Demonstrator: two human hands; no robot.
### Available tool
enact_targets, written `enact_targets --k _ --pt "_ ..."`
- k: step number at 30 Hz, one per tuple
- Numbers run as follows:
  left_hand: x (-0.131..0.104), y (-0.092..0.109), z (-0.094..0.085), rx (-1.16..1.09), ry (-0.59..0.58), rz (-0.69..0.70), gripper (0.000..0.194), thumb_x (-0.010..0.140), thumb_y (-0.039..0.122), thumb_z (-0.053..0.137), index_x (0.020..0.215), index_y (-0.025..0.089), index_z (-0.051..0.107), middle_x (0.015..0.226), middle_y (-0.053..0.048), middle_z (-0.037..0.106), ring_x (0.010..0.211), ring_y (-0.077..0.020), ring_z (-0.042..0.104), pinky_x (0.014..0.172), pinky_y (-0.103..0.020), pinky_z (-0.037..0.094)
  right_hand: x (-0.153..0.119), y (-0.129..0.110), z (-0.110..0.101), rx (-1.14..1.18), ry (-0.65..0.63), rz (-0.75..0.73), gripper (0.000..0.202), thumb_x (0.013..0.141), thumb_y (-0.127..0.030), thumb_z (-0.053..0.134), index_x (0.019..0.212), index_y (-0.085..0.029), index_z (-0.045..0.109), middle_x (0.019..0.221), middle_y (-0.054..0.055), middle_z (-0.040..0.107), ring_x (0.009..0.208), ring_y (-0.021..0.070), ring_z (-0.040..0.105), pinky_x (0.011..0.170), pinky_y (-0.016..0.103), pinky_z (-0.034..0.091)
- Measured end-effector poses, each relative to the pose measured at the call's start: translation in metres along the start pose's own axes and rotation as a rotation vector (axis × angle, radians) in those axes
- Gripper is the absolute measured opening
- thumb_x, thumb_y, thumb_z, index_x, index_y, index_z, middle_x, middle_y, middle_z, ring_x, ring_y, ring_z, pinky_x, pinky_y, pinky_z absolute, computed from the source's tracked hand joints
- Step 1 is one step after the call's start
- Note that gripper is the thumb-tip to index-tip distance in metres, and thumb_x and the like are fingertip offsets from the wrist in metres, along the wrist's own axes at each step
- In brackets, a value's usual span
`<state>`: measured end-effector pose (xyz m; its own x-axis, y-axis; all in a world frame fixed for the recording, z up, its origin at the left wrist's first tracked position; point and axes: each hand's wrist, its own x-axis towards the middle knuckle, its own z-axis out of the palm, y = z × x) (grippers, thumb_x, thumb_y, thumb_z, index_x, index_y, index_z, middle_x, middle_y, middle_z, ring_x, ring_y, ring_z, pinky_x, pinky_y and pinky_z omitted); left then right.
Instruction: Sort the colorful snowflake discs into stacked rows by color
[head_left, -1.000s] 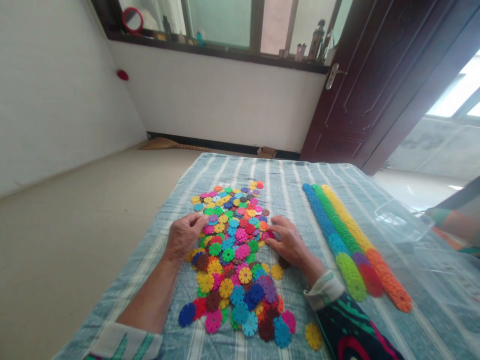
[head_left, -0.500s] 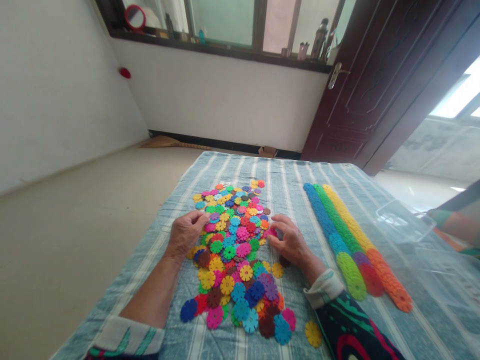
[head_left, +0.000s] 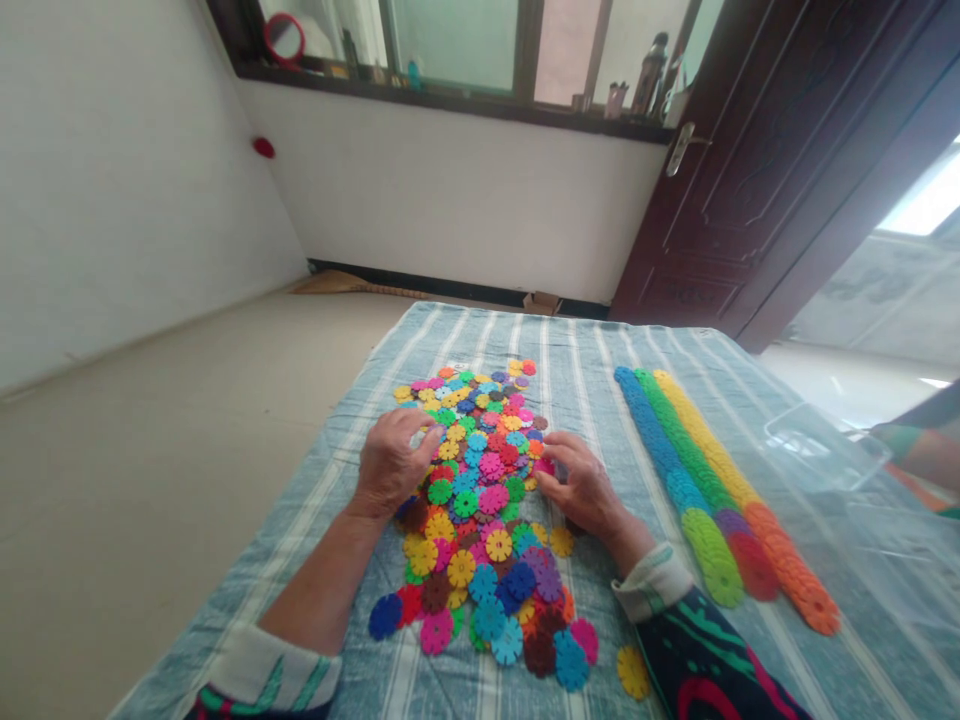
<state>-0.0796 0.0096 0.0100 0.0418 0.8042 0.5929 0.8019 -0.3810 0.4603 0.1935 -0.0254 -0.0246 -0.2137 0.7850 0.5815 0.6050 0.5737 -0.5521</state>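
Left grip (head_left: 391, 462), closure unclear, and right grip (head_left: 586, 487), fingers apart, with the colourful disc pile (head_left: 493, 498) between them.

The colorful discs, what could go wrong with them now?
The loose pile might spread if the left hand or right hand sweeps through it. The right sleeve is close to a lone yellow disc and could drag it away. The neat overlapping rows beside the right arm might get knocked crooked by an elbow.
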Motion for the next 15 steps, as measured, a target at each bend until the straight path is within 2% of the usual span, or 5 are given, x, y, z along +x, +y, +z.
enact_targets --k 3,5,10,15 --pt "-0.003 0.019 0.007 0.000 -0.118 0.224 0.022 0.084 0.034 0.055 0.084 0.018 0.070 0.099 -0.010 0.071 0.099 -0.0236 0.061 0.096 -0.038 0.045 -0.001 0.000 0.001 0.010 0.010 -0.001 0.010 0.082 -0.024 0.062 0.089 -0.019 0.067 0.107 0.012 0.065 0.104 0.0243 0.060 0.094 0.040 0.049" --pt "-0.008 0.030 0.013 0.005 -0.206 0.307 0.023 0.083 0.037 0.059 0.089 0.018 0.071 0.109 -0.011 0.069 0.108 -0.0256 0.058 0.099 -0.042 0.043 -0.002 0.001 0.001 0.010 0.013 0.001 0.010 0.082 -0.025 0.062 0.090 -0.020 0.067 0.107 0.012 0.065 0.105 0.0243 0.060 0.094 0.039 0.049" --pt "-0.020 0.040 0.024 0.084 -0.342 0.335 0.030 0.079 0.041 0.066 0.097 0.019 0.071 0.128 -0.015 0.060 0.124 -0.0338 0.047 0.106 -0.053 0.037 -0.002 0.000 0.001 0.015 0.007 0.020 0.011 0.082 -0.025 0.062 0.091 -0.020 0.067 0.107 0.011 0.066 0.104 0.0248 0.060 0.094 0.040 0.049" --pt "-0.021 0.033 0.028 0.060 -0.388 0.321 0.024 0.077 0.035 0.067 0.094 0.017 0.070 0.125 -0.016 0.062 0.123 -0.0333 0.050 0.106 -0.054 0.039 -0.001 0.001 0.002 0.019 -0.002 0.015 0.011 0.081 -0.024 0.063 0.091 -0.020 0.067 0.107 0.011 0.066 0.106 0.0246 0.060 0.095 0.041 0.048"
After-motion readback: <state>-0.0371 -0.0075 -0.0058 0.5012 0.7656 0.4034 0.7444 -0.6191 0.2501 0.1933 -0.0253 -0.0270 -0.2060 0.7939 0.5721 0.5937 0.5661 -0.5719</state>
